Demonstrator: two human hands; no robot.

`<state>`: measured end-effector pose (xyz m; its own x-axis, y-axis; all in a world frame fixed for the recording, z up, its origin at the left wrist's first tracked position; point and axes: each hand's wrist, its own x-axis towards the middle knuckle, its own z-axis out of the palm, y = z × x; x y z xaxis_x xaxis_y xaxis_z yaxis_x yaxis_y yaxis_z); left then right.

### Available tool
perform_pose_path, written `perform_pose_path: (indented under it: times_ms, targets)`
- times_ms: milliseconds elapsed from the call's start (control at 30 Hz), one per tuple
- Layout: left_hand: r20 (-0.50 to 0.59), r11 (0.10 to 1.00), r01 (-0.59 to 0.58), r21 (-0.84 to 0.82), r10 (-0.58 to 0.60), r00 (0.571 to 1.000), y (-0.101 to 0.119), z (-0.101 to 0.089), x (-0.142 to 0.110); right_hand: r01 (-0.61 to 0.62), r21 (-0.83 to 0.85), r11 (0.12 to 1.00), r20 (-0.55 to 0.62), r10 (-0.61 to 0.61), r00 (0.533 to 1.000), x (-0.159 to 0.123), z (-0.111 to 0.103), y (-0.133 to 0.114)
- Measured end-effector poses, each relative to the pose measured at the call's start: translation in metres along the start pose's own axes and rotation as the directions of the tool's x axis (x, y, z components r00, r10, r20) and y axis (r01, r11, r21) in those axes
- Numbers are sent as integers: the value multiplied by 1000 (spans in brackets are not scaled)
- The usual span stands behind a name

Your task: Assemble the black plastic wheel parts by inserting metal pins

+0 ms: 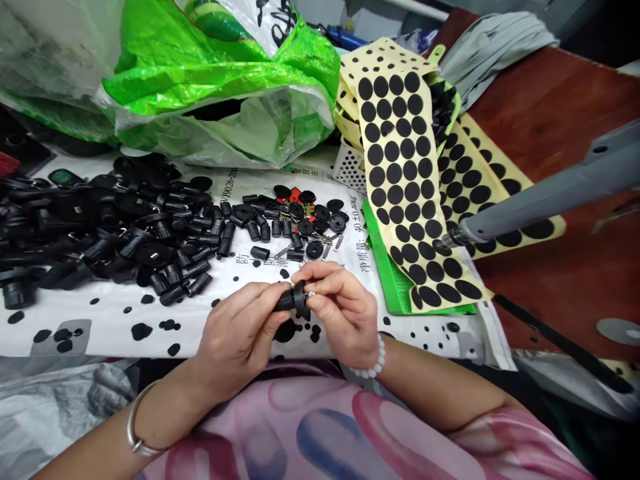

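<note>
My left hand (235,330) is closed around the barrel of a black plastic part with a round flange (301,301), held just above the front of the table. At the flange's right face, my right hand (347,313) pinches a small shiny metal piece (311,294) between thumb and forefinger; its exact shape is mostly hidden. Beyond the hands lie loose black caps (260,253), black discs (315,250) and thin metal strips (339,244). To the left is a large pile of black plastic parts (100,220), several with flanges like the held one.
A green and white plastic bag (220,100) stands behind the parts. On the right, sheets of black round stickers (401,167) drape over a basket and a green tray (383,267). A grey metal bar (550,187) reaches in over the sheets. Printed white sheeting (200,333) covers the table.
</note>
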<state>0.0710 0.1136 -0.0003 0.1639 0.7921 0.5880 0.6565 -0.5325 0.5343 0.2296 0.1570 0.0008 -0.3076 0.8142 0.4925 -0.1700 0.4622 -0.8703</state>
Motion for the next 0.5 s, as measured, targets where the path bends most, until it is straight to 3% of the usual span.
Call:
perform_pose_path:
  times_ms: [100, 233, 333, 400, 500]
  targets:
    - [-32, 997, -55, 61, 57, 998, -3, 4, -2, -60, 68, 996, -1, 61, 998, 3, -1, -1]
    - [47, 1000, -19, 7, 19, 999, -7, 4, -1, -135, 80, 988, 99, 127, 987, 13, -8, 1]
    - [92, 995, 59, -77, -52, 994, -8, 0, 2, -170, 56, 984, 183, 157, 971, 19, -14, 3]
    - [166, 972, 138, -190, -107, 980, -7, -5, 4, -125, 25, 992, 226, 116, 967, 20, -16, 2]
    - [327, 847, 341, -407, -214, 921, -5, -11, 4, -23, -16, 1000, 290, 26, 957, 20, -18, -4]
